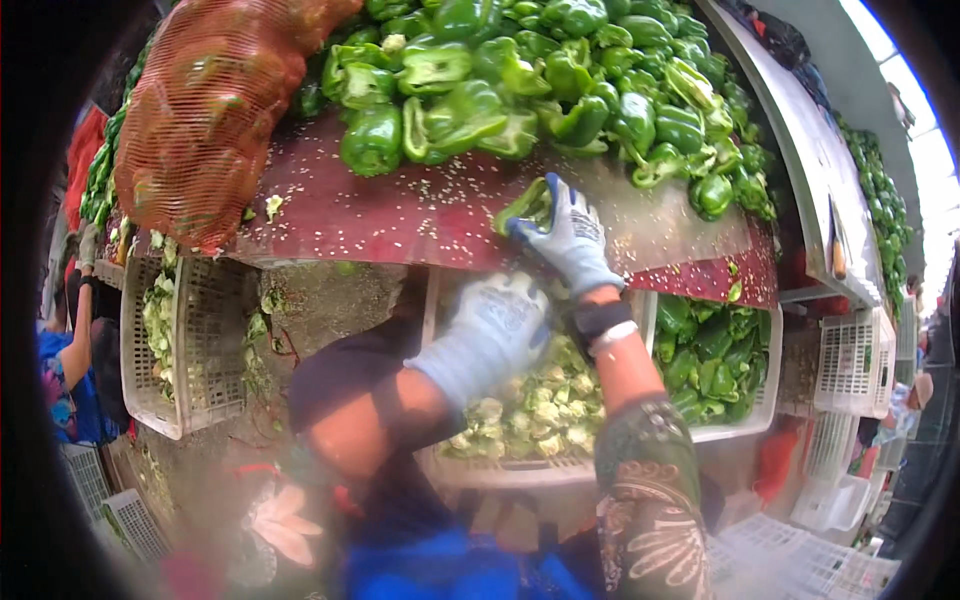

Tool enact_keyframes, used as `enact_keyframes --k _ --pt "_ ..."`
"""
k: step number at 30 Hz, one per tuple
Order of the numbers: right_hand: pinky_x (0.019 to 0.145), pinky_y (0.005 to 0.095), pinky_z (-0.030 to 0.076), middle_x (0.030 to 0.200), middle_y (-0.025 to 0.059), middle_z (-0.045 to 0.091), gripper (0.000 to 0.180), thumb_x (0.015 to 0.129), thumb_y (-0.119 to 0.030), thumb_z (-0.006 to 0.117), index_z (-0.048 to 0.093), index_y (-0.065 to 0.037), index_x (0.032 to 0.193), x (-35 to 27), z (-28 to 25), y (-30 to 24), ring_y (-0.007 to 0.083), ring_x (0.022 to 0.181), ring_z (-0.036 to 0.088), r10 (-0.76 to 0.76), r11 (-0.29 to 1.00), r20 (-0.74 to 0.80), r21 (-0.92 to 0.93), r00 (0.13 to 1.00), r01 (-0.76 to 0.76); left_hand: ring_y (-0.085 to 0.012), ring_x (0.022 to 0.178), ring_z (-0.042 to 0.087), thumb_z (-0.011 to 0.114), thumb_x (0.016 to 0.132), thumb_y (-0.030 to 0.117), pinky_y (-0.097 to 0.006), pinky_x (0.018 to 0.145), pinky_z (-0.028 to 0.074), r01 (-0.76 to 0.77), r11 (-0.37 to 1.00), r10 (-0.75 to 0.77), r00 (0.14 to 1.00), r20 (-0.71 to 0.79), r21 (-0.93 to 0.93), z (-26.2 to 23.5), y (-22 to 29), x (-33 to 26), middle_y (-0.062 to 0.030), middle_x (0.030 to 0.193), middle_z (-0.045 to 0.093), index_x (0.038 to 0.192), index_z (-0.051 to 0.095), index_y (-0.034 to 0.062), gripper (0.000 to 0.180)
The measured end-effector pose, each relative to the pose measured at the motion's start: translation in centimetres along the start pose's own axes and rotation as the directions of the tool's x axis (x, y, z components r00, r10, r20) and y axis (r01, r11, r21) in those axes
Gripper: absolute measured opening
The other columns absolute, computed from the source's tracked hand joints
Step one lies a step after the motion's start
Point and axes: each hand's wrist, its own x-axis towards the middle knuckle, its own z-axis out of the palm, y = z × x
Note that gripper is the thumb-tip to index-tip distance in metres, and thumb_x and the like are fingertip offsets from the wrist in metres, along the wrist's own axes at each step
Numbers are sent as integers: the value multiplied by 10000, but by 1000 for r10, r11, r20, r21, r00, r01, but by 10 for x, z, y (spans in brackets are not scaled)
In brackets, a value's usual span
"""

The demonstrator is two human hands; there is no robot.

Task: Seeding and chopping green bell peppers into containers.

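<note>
At the table's near edge my right hand (572, 240), in a pale blue-grey glove, has its thumb and fingers closed round a cut green bell pepper (524, 207). The hollow side of this pepper shows between them. My left hand (500, 322), gloved alike, is lower and to the left, over a white crate (510, 474) of pale pepper cores (545, 412). Motion smears its fingers, so whether it holds anything is hidden. A heap of green bell peppers (465, 110), some whole and some cut open, covers the far part of the red table (370, 215).
A red mesh sack (215, 120) of peppers leans at the far left. Another crate (180, 345) with cores stands below it. To the right of my arm is a crate of green peppers (712, 360). Seeds litter the tabletop. A person's arm (78, 335) shows at the left edge.
</note>
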Motion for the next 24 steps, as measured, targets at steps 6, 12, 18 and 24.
enact_keyframes --k 6,12,18,24 --pt "925 398 479 1184 220 599 601 772 -226 756 490 -28 1274 14 47 17 356 1069 598 87 873 -67 485 994 -44 -325 984 614 583 871 327 -462 794 525 378 922 -385 877 -288 -83 -15 -53 6 -164 1121 553 1254 488 76 468" --pt "861 302 484 1062 116 635 307 838 -13 658 574 0 1133 -59 -17 -6 181 988 597 314 618 -160 783 936 -74 -236 915 637 647 889 306 -373 741 535 143 674 -394 900 -189 -725 33 -63 33 -146 1120 597 1306 451 37 534" --pt "780 359 474 963 129 630 165 850 -21 617 572 -12 1009 -136 -54 -24 239 860 607 176 892 -417 450 892 35 -93 798 579 669 869 166 -264 657 498 -73 519 -301 917 -263 -852 29 4 31 -34 920 623 1076 563 30 270" --pt "705 249 448 876 18 571 118 880 -47 636 571 -7 970 -180 -85 1 80 792 503 508 507 -295 862 809 -3 -86 834 604 590 937 203 -226 686 518 -100 127 22 995 -98 -987 26 22 23 -27 909 651 1016 608 1 217"
